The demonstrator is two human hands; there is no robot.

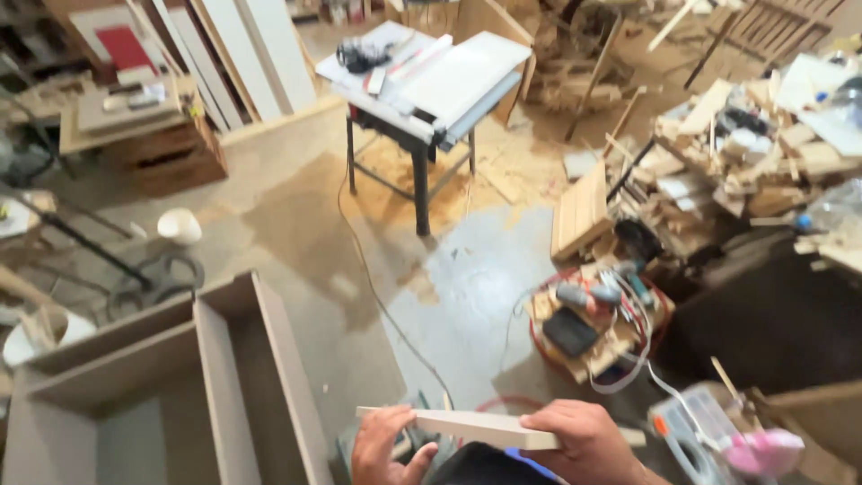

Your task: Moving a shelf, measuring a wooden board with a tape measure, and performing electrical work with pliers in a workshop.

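- Head view, looking down across a cluttered woodworking shop: both hands hold a flat, pale wooden board [476,427] edge-on at the bottom of the frame, close to the body and roughly level.
- The left hand [388,446] is under the board's left end, fingers curled up around its near edge; the right hand [585,438] is closed over the right end, knuckles on top. Both are gripping the board, and nothing else is in either hand.
- The step in hand reads as carrying or positioning the board (it is off every surface, held in the air above the floor).
- To the lower left stands an open grey-brown box carcass of panel board with an upright divider [220,386], near the left hand but not touching the held board.
- Further off, in the middle of the grey concrete floor [467,287], is a table saw on a black metal stand with a white top [422,99]; sawdust lies around its legs, and a cable runs from it toward the person.
- To the right, a red tub of offcuts with a power drill lying on top [593,314], and beyond it a heap of scrap timber pieces [745,153].
- Judging from the grip, the next move calls for keeping the board level and steering it clear of the carcass edge and the cable underfoot (the floor is crowded, so footing matters); a firmer hold at the left end would help, since those fingers only cup it.
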